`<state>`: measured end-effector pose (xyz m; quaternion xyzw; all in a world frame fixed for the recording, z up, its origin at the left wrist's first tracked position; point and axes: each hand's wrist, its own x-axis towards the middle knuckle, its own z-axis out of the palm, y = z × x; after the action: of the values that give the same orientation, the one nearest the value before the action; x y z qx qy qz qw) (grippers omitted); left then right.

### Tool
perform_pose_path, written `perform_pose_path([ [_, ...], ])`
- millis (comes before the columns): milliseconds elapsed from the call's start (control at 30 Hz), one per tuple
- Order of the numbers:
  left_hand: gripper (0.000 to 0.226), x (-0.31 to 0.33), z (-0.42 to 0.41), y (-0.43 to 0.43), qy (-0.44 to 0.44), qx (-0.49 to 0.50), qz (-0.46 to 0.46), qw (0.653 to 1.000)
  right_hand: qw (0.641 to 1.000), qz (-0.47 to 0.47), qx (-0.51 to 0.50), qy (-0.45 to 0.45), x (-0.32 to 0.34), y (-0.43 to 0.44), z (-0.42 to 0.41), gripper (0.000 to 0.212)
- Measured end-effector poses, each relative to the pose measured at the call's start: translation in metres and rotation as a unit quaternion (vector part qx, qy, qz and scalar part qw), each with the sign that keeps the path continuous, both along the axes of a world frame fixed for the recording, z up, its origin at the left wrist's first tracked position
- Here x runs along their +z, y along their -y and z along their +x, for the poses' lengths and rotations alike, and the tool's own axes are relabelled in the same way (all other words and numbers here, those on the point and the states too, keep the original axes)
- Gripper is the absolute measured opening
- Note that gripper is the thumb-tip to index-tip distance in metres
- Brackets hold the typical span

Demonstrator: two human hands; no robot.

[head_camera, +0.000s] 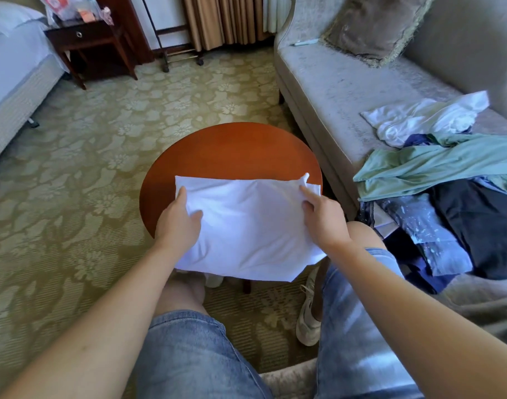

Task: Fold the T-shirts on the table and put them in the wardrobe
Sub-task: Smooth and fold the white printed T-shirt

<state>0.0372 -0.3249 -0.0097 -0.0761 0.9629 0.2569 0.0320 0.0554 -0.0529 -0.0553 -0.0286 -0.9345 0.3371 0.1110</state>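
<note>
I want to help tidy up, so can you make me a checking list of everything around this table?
Surface: round wooden table.
Job's things: white T-shirt, partly folded, over the table's near half, overhanging its edge.
Clutter: pile of clothes, unfolded, on the sofa.
Hands: left hand grips the shirt's left edge; right hand pinches its far right corner.
Cables: nothing seen.
Surroundings: carpet, bed, nightstand.

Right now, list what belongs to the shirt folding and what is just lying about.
Job: white T-shirt, round table, left hand and right hand holding the shirt.
Lying about: cushion, nightstand, bed, clothes heap on the sofa, perhaps next.
</note>
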Motion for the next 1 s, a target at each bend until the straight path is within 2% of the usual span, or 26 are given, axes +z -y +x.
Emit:
perform_pose_path([
  [133,0.071,0.027,0.007,-0.021,-0.034,-0.034,0.033,0.998,0.998,-0.005,-0.035,-0.049,0.018,-0.026,0.020,0.052],
  [333,0.073,0.062,0.012,-0.071,-0.074,-0.085,0.059,0.992,0.990,-0.045,-0.121,-0.064,0.053,-0.069,0.057,0.046],
  [533,0.076,0.084,0.023,-0.148,-0.089,-0.172,0.084,0.978,0.966,-0.103,-0.224,-0.074,0.079,-0.129,0.115,0.041],
  [867,0.079,0.089,0.086,-0.307,-0.073,-0.342,0.114,0.930,0.913,-0.108,-0.385,-0.078,0.109,-0.227,0.272,0.049],
  [1000,0.079,0.084,0.129,-0.371,-0.031,-0.409,0.138,0.902,0.886,-0.094,-0.450,-0.054,0.115,-0.259,0.339,0.051],
])
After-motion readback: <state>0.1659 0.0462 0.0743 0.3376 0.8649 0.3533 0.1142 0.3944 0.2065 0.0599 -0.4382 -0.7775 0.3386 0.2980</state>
